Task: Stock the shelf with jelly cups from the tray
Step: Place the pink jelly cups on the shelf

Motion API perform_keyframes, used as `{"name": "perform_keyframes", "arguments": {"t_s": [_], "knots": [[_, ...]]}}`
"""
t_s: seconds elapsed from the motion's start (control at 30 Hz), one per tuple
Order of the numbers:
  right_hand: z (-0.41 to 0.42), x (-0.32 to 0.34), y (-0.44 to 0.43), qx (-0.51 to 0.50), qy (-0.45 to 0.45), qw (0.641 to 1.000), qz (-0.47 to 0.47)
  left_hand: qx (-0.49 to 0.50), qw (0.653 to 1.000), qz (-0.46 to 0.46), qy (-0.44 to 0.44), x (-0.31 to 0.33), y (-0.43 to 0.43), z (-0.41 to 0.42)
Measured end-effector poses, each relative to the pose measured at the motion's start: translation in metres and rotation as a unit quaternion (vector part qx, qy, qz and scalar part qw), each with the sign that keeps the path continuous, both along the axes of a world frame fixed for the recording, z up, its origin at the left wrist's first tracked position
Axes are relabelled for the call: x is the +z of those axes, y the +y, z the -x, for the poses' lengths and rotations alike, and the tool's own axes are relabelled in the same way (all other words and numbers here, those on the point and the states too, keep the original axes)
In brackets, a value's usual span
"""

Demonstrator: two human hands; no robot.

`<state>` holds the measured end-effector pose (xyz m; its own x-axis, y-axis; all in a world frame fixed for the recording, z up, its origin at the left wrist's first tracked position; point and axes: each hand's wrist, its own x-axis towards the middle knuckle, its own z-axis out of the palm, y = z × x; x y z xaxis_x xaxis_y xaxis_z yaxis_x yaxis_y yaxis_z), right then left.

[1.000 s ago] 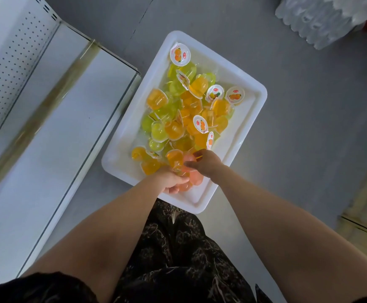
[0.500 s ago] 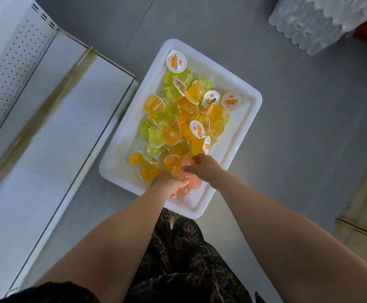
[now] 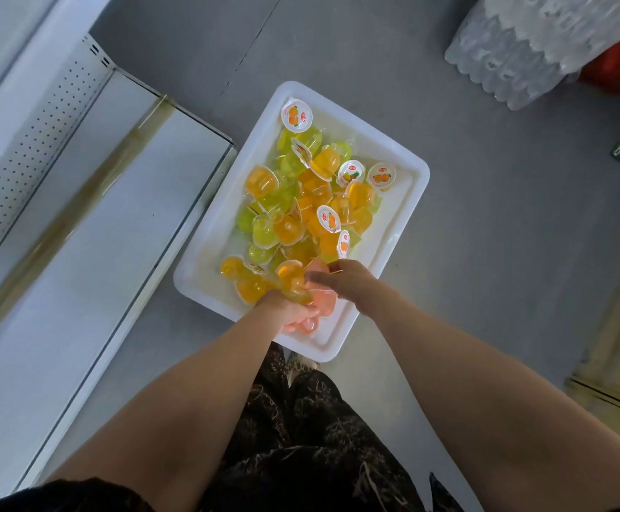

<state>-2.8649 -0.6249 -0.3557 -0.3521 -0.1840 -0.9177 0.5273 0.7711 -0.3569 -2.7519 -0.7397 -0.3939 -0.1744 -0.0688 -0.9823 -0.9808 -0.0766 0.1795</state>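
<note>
The shelf (image 3: 90, 230) is sitting bare, well to the left of both hands. The tray (image 3: 408, 201) is lying on the floor (image 3: 504, 234) just beside the shelf edge.

Left hand (image 3: 286, 308): the grip is cupping several jelly cups (image 3: 301, 201), an orange one (image 3: 290, 275) riding on top and pink ones (image 3: 319, 304) showing below. How many it is holding cannot be told.

Right hand (image 3: 349, 280): the grip is closing narrowly around a pink cup, touching the left hand's load.

Risk, as judged: the left hand is looking overfilled. A lift toward the shelf is likely to spill the top cup, since smooth rounded plastic offers little purchase. A dropped cup could roll away or burst its foil lid.

Condition of stock: the remaining cups are lying heaped beyond both hands, orange and yellow-green, translucent, tipped at all angles, a few showing white printed lids (image 3: 296, 115). No leakage is visible.
</note>
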Motion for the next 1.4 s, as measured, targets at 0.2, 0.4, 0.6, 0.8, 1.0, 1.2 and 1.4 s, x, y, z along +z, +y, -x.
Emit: {"name": "perform_keyframes", "arguments": {"t_s": [0.2, 0.4, 0.6, 0.8, 1.0, 1.2, 1.4], "knots": [[0.008, 0.040, 0.010, -0.070, -0.006, 0.995, 0.067, 0.007, 0.997, 0.038, 0.067, 0.050, -0.019, -0.005], [0.014, 0.112, 0.004, -0.096, 0.020, 0.981, 0.167, 0.081, 0.982, 0.041, 0.166, 0.122, -0.050, -0.007], [0.017, 0.202, -0.031, -0.084, 0.061, 0.940, 0.324, 0.196, 0.934, 0.073, 0.289, 0.232, -0.071, -0.013], [0.006, 0.307, -0.094, 0.019, 0.117, 0.894, 0.431, 0.250, 0.870, 0.163, 0.393, 0.345, -0.107, -0.037], [-0.033, 0.404, -0.145, 0.049, 0.190, 0.838, 0.510, 0.268, 0.812, 0.244, 0.458, 0.446, -0.149, -0.084], [-0.098, 0.499, -0.204, 0.135, 0.236, 0.774, 0.571, 0.289, 0.736, 0.341, 0.508, 0.537, -0.199, -0.164], [-0.186, 0.555, -0.292, 0.219, 0.291, 0.737, 0.569, 0.307, 0.679, 0.450, 0.492, 0.597, -0.260, -0.283]]}}
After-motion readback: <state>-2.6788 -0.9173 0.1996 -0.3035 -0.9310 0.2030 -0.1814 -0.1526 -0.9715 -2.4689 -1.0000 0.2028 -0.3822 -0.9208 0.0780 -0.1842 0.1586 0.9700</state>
